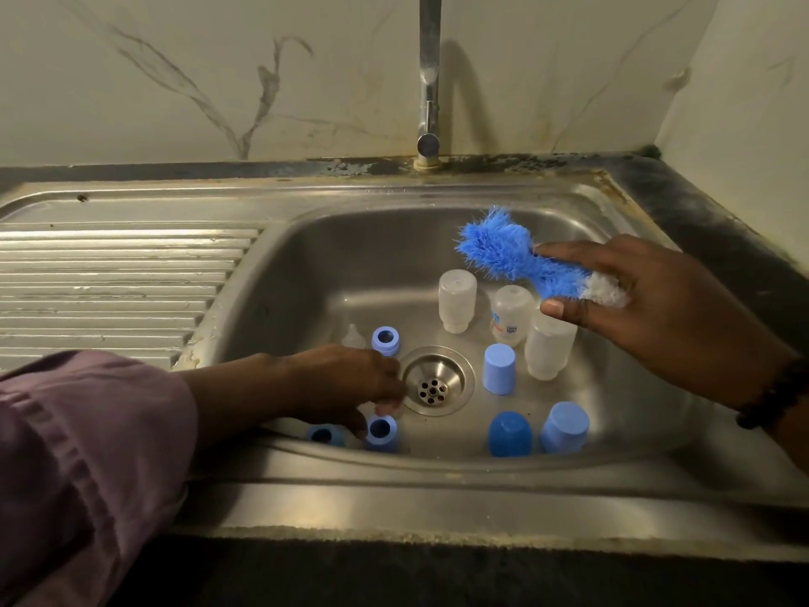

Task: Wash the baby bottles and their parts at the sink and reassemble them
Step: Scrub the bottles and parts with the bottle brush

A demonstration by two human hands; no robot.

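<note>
Three clear baby bottles stand upside down in the steel sink (332,265): one (457,300) at the back, one with print (510,315), one (549,346) nearest my right hand. Three blue caps (499,368) (510,433) (564,427) stand mouth-down. Blue collar rings lie left of the drain (385,340) (381,431) (321,433), and a clear teat (353,337) stands behind them. My left hand (346,387) reaches down beside the drain, its fingers curled on a small pale part (388,406). My right hand (648,308) holds a blue bottle brush (508,251) above the bottles.
The drain (437,381) sits mid-basin. A chrome tap (429,81) rises behind the basin, with no water running. A ribbed drainboard (109,278) extends to the left. Dark countertop (722,238) borders the right side, with tiled walls behind and to the right.
</note>
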